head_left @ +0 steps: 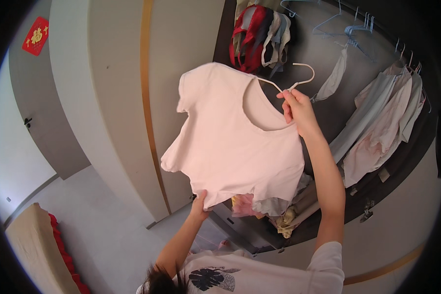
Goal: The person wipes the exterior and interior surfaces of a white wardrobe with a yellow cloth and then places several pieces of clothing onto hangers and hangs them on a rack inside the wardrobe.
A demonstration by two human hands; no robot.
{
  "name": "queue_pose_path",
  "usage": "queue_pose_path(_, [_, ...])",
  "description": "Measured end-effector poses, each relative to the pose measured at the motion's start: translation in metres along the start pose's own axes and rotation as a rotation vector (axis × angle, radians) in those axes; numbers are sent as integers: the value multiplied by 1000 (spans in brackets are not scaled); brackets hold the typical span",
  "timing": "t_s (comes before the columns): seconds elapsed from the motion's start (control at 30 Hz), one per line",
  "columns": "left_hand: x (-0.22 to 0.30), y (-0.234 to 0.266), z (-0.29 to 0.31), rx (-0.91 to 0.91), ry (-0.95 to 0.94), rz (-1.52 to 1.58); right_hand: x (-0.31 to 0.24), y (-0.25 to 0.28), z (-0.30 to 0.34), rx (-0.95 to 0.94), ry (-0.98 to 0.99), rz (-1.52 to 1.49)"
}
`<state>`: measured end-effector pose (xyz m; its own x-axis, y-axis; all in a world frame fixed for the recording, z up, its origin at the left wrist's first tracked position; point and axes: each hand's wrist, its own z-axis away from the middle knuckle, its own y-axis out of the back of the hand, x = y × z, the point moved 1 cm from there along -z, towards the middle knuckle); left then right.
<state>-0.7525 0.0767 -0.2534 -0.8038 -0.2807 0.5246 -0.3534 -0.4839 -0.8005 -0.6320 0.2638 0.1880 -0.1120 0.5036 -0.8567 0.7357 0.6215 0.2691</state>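
A pale pink short-sleeved T-shirt (230, 132) hangs on a white clothes hanger (306, 66) in front of me, its neckline facing up and right. My right hand (298, 109) is closed round the hanger just below its hook, beside the collar. Down at the shirt's lower left hem, my left hand (200, 206) pinches the fabric between thumb and fingers. The hanger's far arm disappears inside the shirt, and its hook is free of any rail.
An open wardrobe holds several hanging garments (377, 127) at right, blue hangers (360, 29) on the rail, and red and grey clothes (259, 36) at the top. Folded clothes (279, 210) lie below the shirt. A beige wardrobe door (181, 39) stands left; a grey door (44, 108) is beyond.
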Motion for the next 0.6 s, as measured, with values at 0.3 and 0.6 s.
queue_pose_path(0.3, [82,22,85,-112,-208,155,46,60,24,104,-89,-104])
queue_pose_path(0.6, [43,68,21,257,-210,-862,54,36,42,23,-10,415])
